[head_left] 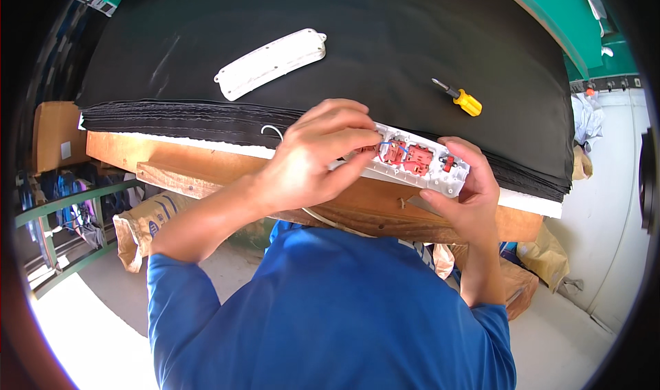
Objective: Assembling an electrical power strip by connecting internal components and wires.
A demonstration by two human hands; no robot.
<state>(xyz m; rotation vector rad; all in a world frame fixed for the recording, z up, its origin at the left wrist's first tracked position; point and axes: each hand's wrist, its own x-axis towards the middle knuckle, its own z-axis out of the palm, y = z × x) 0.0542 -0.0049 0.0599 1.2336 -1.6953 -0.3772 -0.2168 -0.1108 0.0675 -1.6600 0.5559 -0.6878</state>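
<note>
An opened white power strip point(440, 182) is held in front of me, above the near edge of the black sheets. Red socket parts point(416, 160) and a thin blue wire show inside it. My right hand point(474, 183) grips its right end, thumb on the near side and fingers behind. At the left end, the thumb and forefinger of my left hand point(320, 153) are closed beside the red parts, covering that end. A white cord point(271, 129) curves out by the left hand. Farther off lies the detached white cover point(271, 63). A yellow-handled screwdriver point(467, 102) lies to the right.
Black sheets point(385, 39) are stacked on a wooden table point(172, 177). A cardboard box point(58, 135) and a green rail point(75, 203) stand at the left. Paper sacks point(546, 256) rest on the floor at the right, with others below the table at left.
</note>
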